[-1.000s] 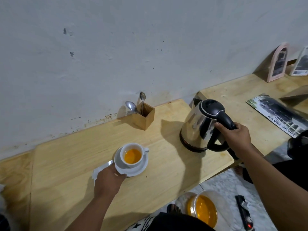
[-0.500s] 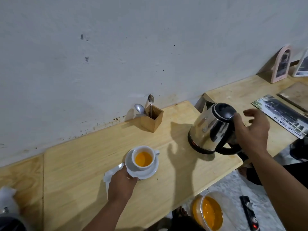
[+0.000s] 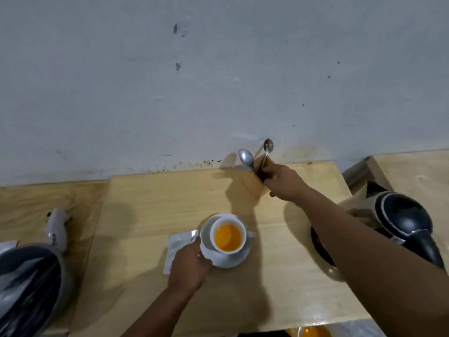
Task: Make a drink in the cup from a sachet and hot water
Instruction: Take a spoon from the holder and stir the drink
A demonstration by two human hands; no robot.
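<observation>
A white cup [image 3: 243, 229] of orange drink sits on a white saucer [image 3: 230, 262] at the middle of the wooden counter [image 3: 150, 205]. My left hand [image 3: 189, 266] grips the saucer's near-left rim. An empty white sachet [image 3: 178, 242] lies flat beside it, partly under that hand. My right hand [image 3: 285, 183] reaches to the wooden spoon holder [image 3: 252, 188] by the wall, fingers closed on the handle of the thin spoon [image 3: 268, 145]. A wider spoon [image 3: 246, 157] stands beside it. The steel kettle [image 3: 403, 220] with its black lid stands at the right, partly behind my forearm.
A white wall [image 3: 218, 81] runs right behind the counter. At the far left sit a dark plastic-wrapped object [image 3: 26, 283] and a crumpled white packet [image 3: 57, 229]. Below the counter's front edge an orange bowl [image 3: 311, 333] shows.
My right hand has let go of the kettle handle and moved left to the spoon holder. The left hand stays on the saucer. The view has tilted further down and to the left.
</observation>
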